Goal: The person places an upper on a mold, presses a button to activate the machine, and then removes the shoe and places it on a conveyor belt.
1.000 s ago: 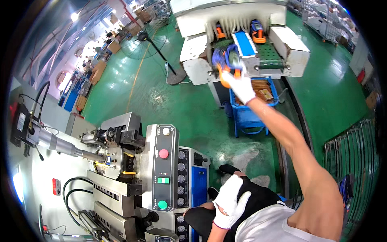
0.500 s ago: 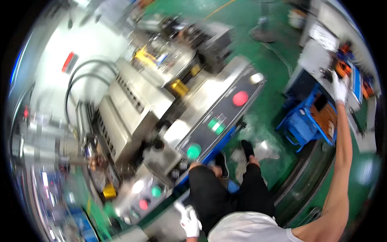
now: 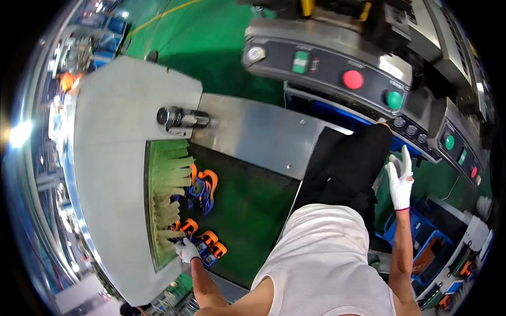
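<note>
My left hand (image 3: 187, 250), in a white glove, reaches low over a dark green conveyor belt (image 3: 247, 216). It is right beside several orange-and-blue shoe uppers (image 3: 208, 239), seemingly touching the nearest; its fingers are too small and partly hidden to show a grip. Another pair of such uppers (image 3: 202, 190) lies farther up the belt, by a curtain of green strips (image 3: 167, 184). My right hand (image 3: 400, 179), also white-gloved, is raised at the right, fingers and thumb apart, with nothing seen in it.
A grey machine housing (image 3: 110, 158) surrounds the curtained opening. A dark cylindrical object (image 3: 183, 118) lies on its edge. Ahead stands a machine with a button panel (image 3: 327, 68). A blue plastic chair (image 3: 421, 237) and a bench with orange items (image 3: 464, 271) are at the right.
My view has swung left from the machine and bench to the conveyor. My left hand has moved out to the uppers; my right hand has left the bench.
</note>
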